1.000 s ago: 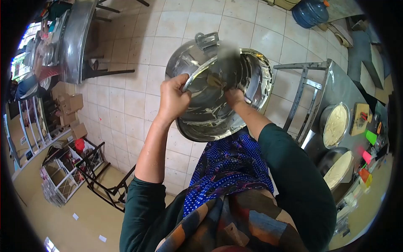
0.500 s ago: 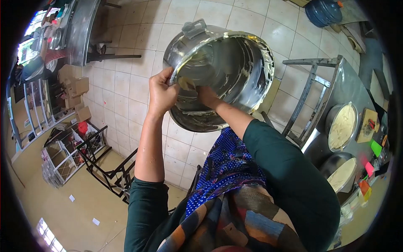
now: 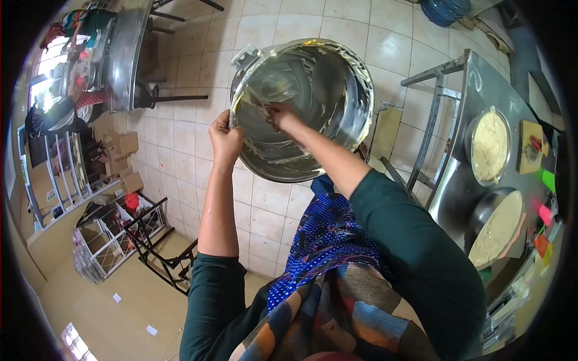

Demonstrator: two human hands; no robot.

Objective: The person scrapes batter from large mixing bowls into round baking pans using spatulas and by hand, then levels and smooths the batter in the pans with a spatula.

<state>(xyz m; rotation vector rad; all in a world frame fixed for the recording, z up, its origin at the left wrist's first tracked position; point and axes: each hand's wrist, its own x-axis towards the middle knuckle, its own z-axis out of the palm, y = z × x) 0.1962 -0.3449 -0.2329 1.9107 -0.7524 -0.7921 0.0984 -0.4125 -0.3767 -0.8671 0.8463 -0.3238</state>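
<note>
A large steel mixing bowl (image 3: 283,171) is tilted with its mouth toward me, its inner wall and rim streaked with pale, creamy batter. My left hand (image 3: 227,139) is closed over the rim on the left side, thumb and fingers gripping the edge. Inside the bowl, my right hand (image 3: 284,117) is closed on a yellowish scraper (image 3: 256,101), which is blurred and lies close to the left inner wall. A metal lug (image 3: 245,55) sticks out from the bowl's upper left side.
At right, a steel table (image 3: 481,84) carries a round bowl of pale batter (image 3: 490,144), a second batter-filled bowl (image 3: 497,231) and a wooden board (image 3: 531,147). Another steel table (image 3: 129,54) stands at upper left, near cardboard boxes (image 3: 123,144). A blue water jug (image 3: 445,11) sits far off.
The bowl has shifted left and faces me a little more. My right hand has moved up and left inside it with the scraper. My left hand keeps its grip on the rim.
</note>
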